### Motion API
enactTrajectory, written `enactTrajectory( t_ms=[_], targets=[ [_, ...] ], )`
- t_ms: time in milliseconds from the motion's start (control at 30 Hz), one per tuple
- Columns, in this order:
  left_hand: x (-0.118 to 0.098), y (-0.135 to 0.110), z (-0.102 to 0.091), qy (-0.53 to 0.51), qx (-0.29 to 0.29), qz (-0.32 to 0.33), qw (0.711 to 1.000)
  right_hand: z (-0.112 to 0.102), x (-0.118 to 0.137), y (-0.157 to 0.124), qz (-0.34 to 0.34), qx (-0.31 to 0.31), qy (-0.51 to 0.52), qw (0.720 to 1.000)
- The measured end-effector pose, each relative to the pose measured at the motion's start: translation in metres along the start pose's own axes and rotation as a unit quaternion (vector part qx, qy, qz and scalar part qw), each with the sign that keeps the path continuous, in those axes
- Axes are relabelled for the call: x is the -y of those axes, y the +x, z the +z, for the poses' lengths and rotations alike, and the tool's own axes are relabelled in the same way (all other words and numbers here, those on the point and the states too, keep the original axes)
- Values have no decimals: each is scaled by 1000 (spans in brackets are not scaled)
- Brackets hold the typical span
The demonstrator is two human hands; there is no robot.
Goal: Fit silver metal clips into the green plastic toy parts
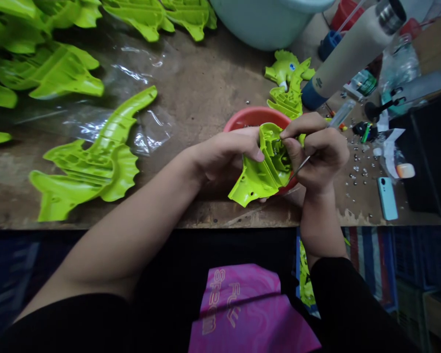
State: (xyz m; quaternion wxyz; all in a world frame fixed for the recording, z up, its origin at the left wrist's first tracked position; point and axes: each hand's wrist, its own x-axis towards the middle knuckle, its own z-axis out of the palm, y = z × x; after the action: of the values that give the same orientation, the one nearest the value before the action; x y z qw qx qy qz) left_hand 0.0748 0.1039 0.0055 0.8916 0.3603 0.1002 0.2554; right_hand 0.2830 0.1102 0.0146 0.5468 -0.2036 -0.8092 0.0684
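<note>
My left hand (pixel 228 154) grips a lime-green plastic toy shell (pixel 259 176), hollow side up, above a red bowl (pixel 248 117) near the table's front edge. My right hand (pixel 318 149) is closed in a pinch at the shell's upper rim, and a thin metal tool (pixel 300 168) runs through its fingers. Whatever the fingertips press into the shell is too small to make out.
Several green shell halves (pixel 91 162) lie at the left, on and beside clear plastic film. An assembled green toy (pixel 288 68), a pale tub (pixel 268 22), a white bottle (pixel 353 46), scattered small metal balls (pixel 356 164) and a phone (pixel 386 197) sit right.
</note>
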Motion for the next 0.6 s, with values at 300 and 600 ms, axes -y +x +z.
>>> enactTrajectory(
  t_ms=[300,600],
  targets=[
    [-2,1,9,21,-44,12,999,4,-8,1,-65,-16,-30,997],
    [-6,2,12,8,-42,14,999,6,-6,1,-73,-20,-35,997]
  ],
)
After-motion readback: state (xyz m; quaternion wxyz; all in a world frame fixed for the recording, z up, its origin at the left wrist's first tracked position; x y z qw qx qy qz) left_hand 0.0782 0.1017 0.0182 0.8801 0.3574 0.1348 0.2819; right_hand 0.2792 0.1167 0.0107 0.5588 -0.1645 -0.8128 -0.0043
